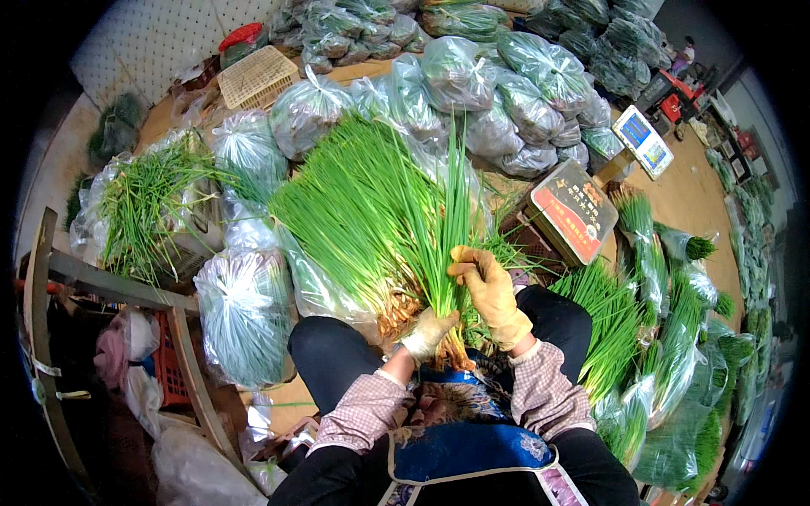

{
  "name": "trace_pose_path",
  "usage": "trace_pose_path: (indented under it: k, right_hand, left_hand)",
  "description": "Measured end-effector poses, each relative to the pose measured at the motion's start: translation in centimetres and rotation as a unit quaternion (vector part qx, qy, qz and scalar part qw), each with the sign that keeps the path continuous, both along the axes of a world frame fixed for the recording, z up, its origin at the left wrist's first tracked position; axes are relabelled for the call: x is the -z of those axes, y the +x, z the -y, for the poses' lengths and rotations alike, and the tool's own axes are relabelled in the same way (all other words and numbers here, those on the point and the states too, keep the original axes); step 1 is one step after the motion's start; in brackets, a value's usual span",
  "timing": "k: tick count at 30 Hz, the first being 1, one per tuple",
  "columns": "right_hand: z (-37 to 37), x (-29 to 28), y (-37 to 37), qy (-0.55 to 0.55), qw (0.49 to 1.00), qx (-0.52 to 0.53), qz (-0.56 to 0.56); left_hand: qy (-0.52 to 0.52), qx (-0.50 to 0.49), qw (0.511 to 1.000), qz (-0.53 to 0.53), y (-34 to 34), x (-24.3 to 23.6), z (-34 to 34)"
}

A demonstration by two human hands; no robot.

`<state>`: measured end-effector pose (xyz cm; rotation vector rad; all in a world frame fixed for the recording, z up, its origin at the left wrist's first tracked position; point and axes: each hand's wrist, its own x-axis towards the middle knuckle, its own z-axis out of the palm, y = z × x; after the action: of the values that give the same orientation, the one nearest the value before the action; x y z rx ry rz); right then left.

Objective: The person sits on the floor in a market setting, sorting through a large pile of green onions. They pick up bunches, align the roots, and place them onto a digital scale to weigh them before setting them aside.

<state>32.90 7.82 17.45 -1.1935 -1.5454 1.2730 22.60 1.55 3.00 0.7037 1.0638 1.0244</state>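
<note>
My left hand, in a pale glove, is closed round the lower stems of a bunch of scallions. The bunch stands upright, green leaves pointing away from me and brownish root ends by my lap. My right hand, in a yellowish glove, is just right of the bunch. Its fingers are curled in a pinch at the leaves' edge; what they hold, if anything, is too small to make out. A large heap of loose scallions lies on clear plastic just left of the bunch, roots toward me.
Filled plastic bags stand at left and behind the heap. A crate topped with loose green leaves is far left, near a wooden frame. At right are a red-and-black tin box, a scale display and bundled scallions.
</note>
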Motion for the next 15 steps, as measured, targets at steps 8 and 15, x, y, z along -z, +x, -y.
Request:
trace_pose_path:
  k: [8, 15]
  right_hand:
    - [1.8, -1.2, 1.5, 0.078, 0.987, 0.037, 0.135]
    - [5.3, 0.9, 0.7, 0.14, 0.891, -0.1, 0.42]
  left_hand:
    - [-0.062, -0.001, 0.933, 0.355, -2.1, -3.7, 0.3]
    - [-0.037, -0.016, 0.925, 0.379, -1.6, -4.6, 0.2]
